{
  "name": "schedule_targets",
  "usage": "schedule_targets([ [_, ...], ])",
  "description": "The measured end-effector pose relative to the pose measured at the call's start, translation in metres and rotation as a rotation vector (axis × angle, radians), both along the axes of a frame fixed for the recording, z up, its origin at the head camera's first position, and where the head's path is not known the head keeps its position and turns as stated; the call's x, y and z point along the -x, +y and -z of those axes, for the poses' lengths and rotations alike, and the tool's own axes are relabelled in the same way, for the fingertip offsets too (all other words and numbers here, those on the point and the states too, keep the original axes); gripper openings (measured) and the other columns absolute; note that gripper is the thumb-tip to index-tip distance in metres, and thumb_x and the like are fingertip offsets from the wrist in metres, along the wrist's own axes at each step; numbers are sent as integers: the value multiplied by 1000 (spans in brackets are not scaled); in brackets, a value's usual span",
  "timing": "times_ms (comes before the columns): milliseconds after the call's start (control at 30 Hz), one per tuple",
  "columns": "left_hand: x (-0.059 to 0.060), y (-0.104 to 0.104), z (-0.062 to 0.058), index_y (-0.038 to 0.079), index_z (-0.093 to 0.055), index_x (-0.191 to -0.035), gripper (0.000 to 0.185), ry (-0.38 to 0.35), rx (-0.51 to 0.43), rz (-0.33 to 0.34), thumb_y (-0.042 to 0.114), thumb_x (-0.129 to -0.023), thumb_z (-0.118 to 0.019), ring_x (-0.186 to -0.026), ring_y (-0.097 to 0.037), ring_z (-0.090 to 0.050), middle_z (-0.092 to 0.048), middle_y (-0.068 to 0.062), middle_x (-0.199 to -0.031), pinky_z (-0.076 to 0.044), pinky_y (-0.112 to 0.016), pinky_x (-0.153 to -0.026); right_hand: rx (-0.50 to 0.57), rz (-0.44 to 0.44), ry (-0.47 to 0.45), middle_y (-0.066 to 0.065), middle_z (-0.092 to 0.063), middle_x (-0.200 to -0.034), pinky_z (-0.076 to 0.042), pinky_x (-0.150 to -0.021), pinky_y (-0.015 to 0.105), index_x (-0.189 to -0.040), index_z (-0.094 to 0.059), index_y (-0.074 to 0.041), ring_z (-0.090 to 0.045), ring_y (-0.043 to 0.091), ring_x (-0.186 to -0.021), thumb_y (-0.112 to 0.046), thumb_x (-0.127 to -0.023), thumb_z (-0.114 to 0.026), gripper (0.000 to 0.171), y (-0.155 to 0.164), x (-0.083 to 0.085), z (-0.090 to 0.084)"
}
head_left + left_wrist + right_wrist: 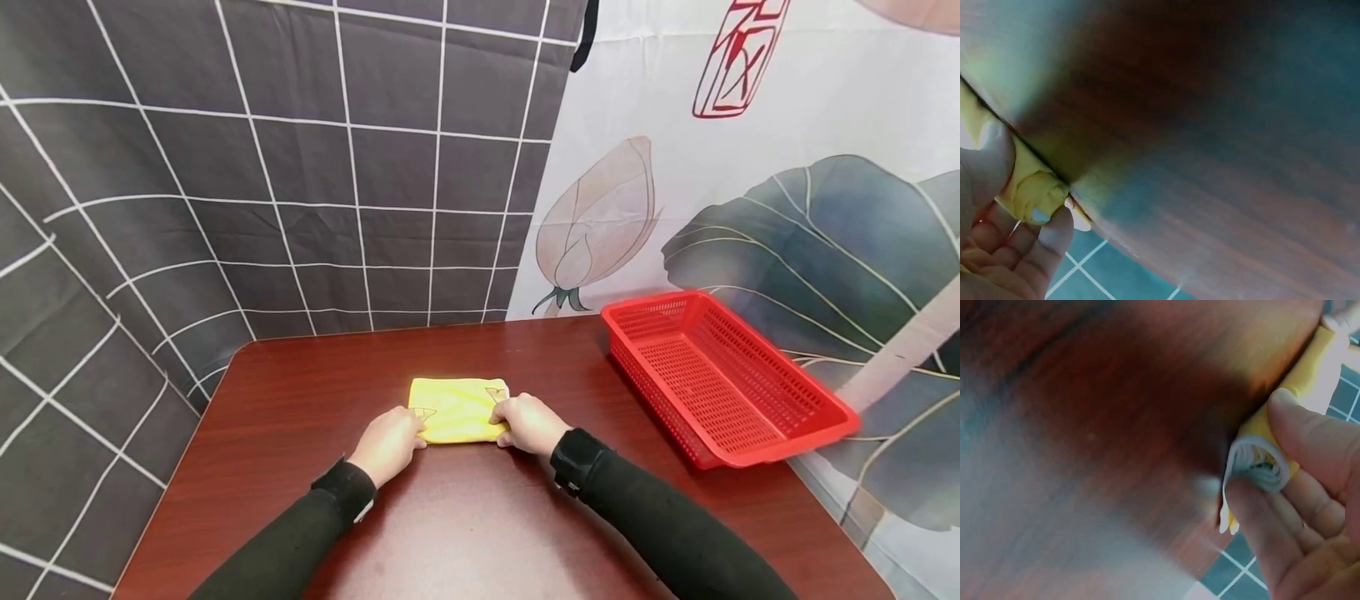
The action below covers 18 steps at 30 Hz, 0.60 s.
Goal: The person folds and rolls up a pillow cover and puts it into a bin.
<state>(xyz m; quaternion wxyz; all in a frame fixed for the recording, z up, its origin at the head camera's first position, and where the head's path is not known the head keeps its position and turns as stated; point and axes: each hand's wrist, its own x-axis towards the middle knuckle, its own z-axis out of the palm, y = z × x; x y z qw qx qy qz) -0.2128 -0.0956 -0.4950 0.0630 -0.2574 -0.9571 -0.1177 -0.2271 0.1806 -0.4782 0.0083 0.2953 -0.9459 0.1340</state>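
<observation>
A yellow cloth (457, 408) lies on the dark red-brown table (480, 517), its near edge rolled up. My left hand (390, 443) grips the left end of the roll; in the left wrist view the fingers (1054, 234) curl round the yellow cloth (1032, 187). My right hand (528, 423) grips the right end. The right wrist view shows the rolled cloth (1263, 456) end-on, a spiral of layers pinched between thumb and fingers (1310, 434). Both arms wear black sleeves.
An empty red plastic mesh basket (720, 379) stands on the table's right side, reaching its right edge. A grey grid-pattern curtain and a white cloth with a lotus print hang behind the table. The table's left edge drops off near my left arm.
</observation>
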Motion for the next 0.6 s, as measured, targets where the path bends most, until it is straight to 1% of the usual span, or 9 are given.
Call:
schedule_targets([
  [33, 1, 1, -1, 14, -76, -80, 14, 20, 14, 10, 13, -84, -89, -81, -23, -65, -69, -1, -79, -57, -42, -78, -9, 18, 15, -2, -78, -89, -59, -77, 36, -96, -81, -14, -65, 19, -77, -12, -77, -95, 24, -1, -1, 1],
  [100, 4, 2, -5, 13, -74, -78, 16, 30, 40, 33, 11, -85, -88, -77, -23, -62, -67, -1, -75, -56, -41, -76, -25, 63, 41, -1, -78, -88, -57, -75, 38, -94, -80, -15, -64, 20, -77, -14, -75, -97, 26, -5, -5, 3],
  [200, 12, 5, -14, 12, -74, -75, 17, 3, 67, 58, 10, -86, -86, -71, -23, -59, -67, -3, -72, -53, -41, -72, -55, 118, 86, -1, -76, -86, -56, -74, 39, -93, -79, -15, -62, 21, -77, -14, -73, -97, 26, -9, -11, 3],
  [267, 18, 6, -18, 13, -75, -75, 16, -49, 81, 77, 10, -88, -84, -70, -22, -60, -73, -3, -76, -52, -40, -71, -56, 135, 103, 0, -76, -84, -57, -74, 40, -91, -79, -14, -63, 22, -76, -11, -73, -95, 25, -12, -14, 2],
  [333, 23, 6, -22, 14, -76, -74, 17, -124, 77, 88, 10, -90, -81, -74, -22, -64, -79, -3, -87, -53, -39, -73, -60, 143, 115, 0, -74, -81, -57, -74, 41, -88, -77, -13, -63, 23, -74, -7, -73, -93, 23, -14, -17, 3],
  [400, 28, 5, -25, 16, -76, -76, 17, -196, 83, 95, 12, -91, -79, -79, -21, -67, -81, -2, -96, -53, -39, -74, -57, 144, 120, -1, -71, -77, -57, -74, 41, -86, -75, -13, -63, 23, -72, -3, -73, -90, 23, -16, -18, 3],
  [433, 31, 5, -26, 16, -75, -75, 18, -230, 87, 94, 12, -92, -78, -80, -21, -68, -81, -2, -97, -53, -39, -75, -58, 143, 122, -1, -70, -76, -57, -73, 41, -85, -74, -14, -62, 23, -72, -3, -73, -90, 23, -17, -18, 3],
  [533, 41, 5, -25, 18, -73, -75, 18, -291, 115, 81, 15, -91, -77, -76, -18, -61, -75, 1, -86, -51, -38, -72, -63, 142, 128, -2, -68, -74, -56, -72, 39, -83, -73, -14, -61, 21, -69, -2, -73, -90, 23, -19, -19, 3],
  [600, 50, 7, -24, 18, -71, -72, 20, -327, 153, 56, 18, -91, -77, -72, -18, -54, -67, 1, -77, -47, -38, -70, -69, 145, 130, -2, -66, -72, -55, -71, 37, -81, -72, -15, -58, 20, -67, -2, -73, -90, 23, -19, -18, 3],
])
